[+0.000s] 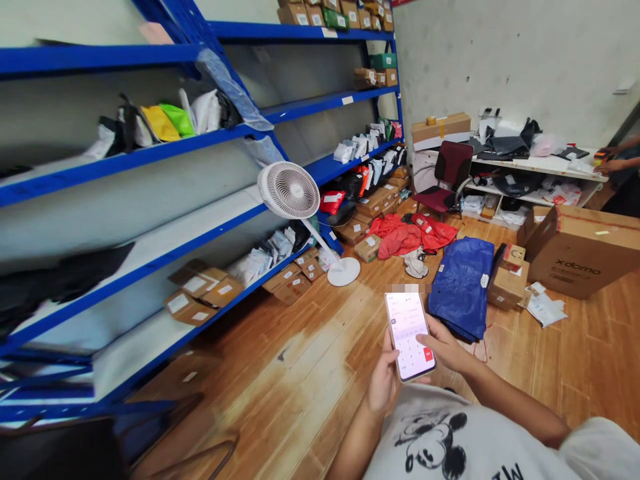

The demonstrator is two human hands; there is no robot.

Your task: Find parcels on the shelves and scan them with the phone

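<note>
A smartphone (pixel 407 330) with a lit screen is held upright in front of my shirt, a number keypad on its lower half. My left hand (pixel 384 375) wraps around its left edge and lower back, thumb along the side. My right hand (pixel 447 345) grips the right edge, its thumb over the keypad near a red key. The fingers of both hands behind the phone are mostly hidden. Just beyond the phone, a folded blue sheet or bag (pixel 457 287) lies on the wooden floor.
Blue metal shelves (pixel 200 233) with parcels run along the left. A white fan (pixel 343 270) stands before them. Red bags (pixel 400 233), a small box (pixel 507 277) and a large carton (pixel 585 253) lie ahead. Behind are a chair (pixel 445 177) and desk; another person's hand (pixel 607 163) shows far right.
</note>
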